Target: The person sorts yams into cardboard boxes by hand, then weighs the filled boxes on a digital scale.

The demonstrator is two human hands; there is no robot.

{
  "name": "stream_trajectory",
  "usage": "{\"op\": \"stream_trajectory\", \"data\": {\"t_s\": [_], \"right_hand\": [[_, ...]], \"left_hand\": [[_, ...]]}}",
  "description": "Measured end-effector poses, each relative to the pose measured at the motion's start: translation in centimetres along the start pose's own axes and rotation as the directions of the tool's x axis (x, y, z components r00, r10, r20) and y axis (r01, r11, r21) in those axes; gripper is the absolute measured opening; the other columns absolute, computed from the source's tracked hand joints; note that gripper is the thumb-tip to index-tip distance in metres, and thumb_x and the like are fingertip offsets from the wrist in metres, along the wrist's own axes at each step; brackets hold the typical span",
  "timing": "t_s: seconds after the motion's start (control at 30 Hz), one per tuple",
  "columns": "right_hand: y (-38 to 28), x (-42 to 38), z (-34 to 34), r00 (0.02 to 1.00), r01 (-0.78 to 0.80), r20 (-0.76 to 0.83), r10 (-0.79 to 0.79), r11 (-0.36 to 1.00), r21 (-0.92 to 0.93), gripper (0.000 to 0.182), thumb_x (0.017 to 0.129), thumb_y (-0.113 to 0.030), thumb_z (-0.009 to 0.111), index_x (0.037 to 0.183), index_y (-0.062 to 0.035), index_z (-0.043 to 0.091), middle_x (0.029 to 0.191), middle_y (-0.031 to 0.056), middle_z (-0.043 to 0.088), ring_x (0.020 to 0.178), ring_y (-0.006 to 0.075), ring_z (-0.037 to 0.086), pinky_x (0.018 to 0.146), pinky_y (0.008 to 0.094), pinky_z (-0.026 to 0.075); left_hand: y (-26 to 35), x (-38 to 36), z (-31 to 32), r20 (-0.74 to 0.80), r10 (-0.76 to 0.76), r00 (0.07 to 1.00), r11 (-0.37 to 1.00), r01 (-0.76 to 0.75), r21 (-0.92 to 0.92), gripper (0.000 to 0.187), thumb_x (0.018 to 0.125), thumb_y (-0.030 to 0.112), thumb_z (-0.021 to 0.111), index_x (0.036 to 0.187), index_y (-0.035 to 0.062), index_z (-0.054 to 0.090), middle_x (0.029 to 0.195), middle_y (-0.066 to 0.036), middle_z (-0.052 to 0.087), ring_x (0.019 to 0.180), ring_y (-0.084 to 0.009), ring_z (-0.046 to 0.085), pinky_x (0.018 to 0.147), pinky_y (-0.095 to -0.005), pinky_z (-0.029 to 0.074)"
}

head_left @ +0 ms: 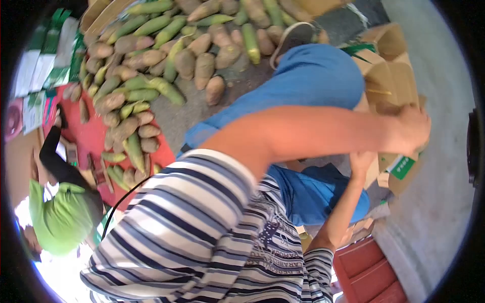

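Note:
My left arm reaches across to the right, and my left hand [413, 130] is curled at the edge of a cardboard box [391, 83]. Its fingers look closed, but blur hides what is in them. Just below that hand, a green piece with white lettering [402, 167] lies against the cardboard. Lower down, my right hand [359, 162] is beside the same cardboard. The left forearm covers part of it, and its fingers are hidden. Between my knees in blue trousers, dark fabric [328, 182] shows.
A large heap of long brown and green vegetables [166, 55] lies on the floor and a red mat [83, 134]. A person in a green shirt [63, 217] is at the left. White-and-green boxes [55, 48] stand at upper left, a red plastic thing [369, 272] at lower right.

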State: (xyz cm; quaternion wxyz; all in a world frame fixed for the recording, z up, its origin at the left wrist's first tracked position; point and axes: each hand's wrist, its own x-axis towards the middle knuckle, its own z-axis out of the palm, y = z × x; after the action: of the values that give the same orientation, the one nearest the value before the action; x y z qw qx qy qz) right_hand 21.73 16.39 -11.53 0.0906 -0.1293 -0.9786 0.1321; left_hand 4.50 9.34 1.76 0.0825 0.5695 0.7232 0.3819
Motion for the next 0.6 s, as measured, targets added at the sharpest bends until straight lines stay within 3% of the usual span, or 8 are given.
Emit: {"op": "stream_trajectory", "data": {"t_s": [0.13, 0.27, 0.4, 0.47, 0.53, 0.6], "right_hand": [[-0.5, 0.7, -0.3, 0.996, 0.083, -0.018, -0.086, 0.989, -0.124, 0.045, 0.08, -0.027, 0.066, 0.113, 0.0035, 0.059, 0.113, 0.0262, 0.058, 0.112, 0.0438, 0.051, 0.095, 0.0485, 0.041], [-2.0, 1.1, -0.7, 0.994, 0.059, -0.086, -0.065, 0.996, -0.073, 0.044, 0.078, -0.026, 0.069, 0.111, 0.0025, 0.06, 0.112, 0.0243, 0.057, 0.111, 0.0443, 0.05, 0.097, 0.0479, 0.039], [0.4, 0.0, -0.7, 0.999, 0.032, 0.046, -0.026, 0.991, -0.128, 0.047, 0.081, -0.026, 0.068, 0.118, 0.0009, 0.056, 0.12, 0.024, 0.055, 0.112, 0.0403, 0.051, 0.094, 0.0444, 0.042], [2.4, -0.3, -0.5, 0.993, -0.005, 0.118, 0.012, 0.998, -0.062, 0.048, 0.082, -0.025, 0.068, 0.12, 0.0009, 0.056, 0.123, 0.0232, 0.053, 0.115, 0.0384, 0.051, 0.097, 0.0431, 0.041], [2.1, -0.1, -0.4, 0.992, -0.053, 0.115, 0.057, 0.998, -0.038, 0.049, 0.082, -0.024, 0.068, 0.123, 0.0001, 0.055, 0.126, 0.0218, 0.053, 0.118, 0.0363, 0.05, 0.099, 0.0419, 0.04], [-1.1, 1.4, -1.4, 0.993, -0.111, 0.042, 0.114, 0.992, -0.053, 0.05, 0.082, -0.021, 0.067, 0.127, -0.0016, 0.054, 0.128, 0.02, 0.053, 0.12, 0.0342, 0.05, 0.102, 0.0408, 0.039]], "left_hand": [[-3.2, 2.6, 9.5, -0.032, -0.183, 0.983, 0.978, 0.185, 0.091, 0.058, 0.063, 0.02, 0.08, 0.11, -0.006, 0.061, 0.11, -0.019, 0.061, 0.104, -0.0321, 0.058, 0.08, -0.045, 0.049], [-5.6, 2.0, 12.0, -0.017, -0.26, 0.966, 0.958, 0.26, 0.123, 0.055, 0.064, 0.02, 0.079, 0.111, -0.0039, 0.063, 0.108, -0.018, 0.062, 0.105, -0.0329, 0.058, 0.079, -0.0458, 0.049], [-3.9, 0.8, 8.9, 0.063, -0.087, 0.994, 0.98, 0.074, 0.187, 0.051, 0.066, 0.017, 0.075, 0.112, -0.0023, 0.063, 0.106, -0.019, 0.063, 0.101, -0.0334, 0.06, 0.076, -0.0458, 0.049], [-1.8, -1.3, 4.0, 0.006, 0.054, 0.998, 0.988, -0.055, 0.142, 0.043, 0.068, 0.017, 0.072, 0.107, -0.0004, 0.065, 0.104, -0.018, 0.064, 0.099, -0.033, 0.061, 0.075, -0.046, 0.05], [-1.3, -3.8, 0.9, -0.393, 0.132, 0.91, 0.991, -0.136, 0.019, 0.028, 0.071, 0.021, 0.067, 0.092, 0.0021, 0.067, 0.1, -0.017, 0.064, 0.095, -0.0304, 0.062, 0.075, -0.0438, 0.05], [-4.7, -7.9, -3.9, -0.427, 0.215, 0.879, 0.974, -0.223, 0.031, 0.025, 0.076, 0.027, 0.064, 0.085, 0.0043, 0.064, 0.096, -0.014, 0.064, 0.092, -0.0291, 0.062, 0.076, -0.0416, 0.05]]}}
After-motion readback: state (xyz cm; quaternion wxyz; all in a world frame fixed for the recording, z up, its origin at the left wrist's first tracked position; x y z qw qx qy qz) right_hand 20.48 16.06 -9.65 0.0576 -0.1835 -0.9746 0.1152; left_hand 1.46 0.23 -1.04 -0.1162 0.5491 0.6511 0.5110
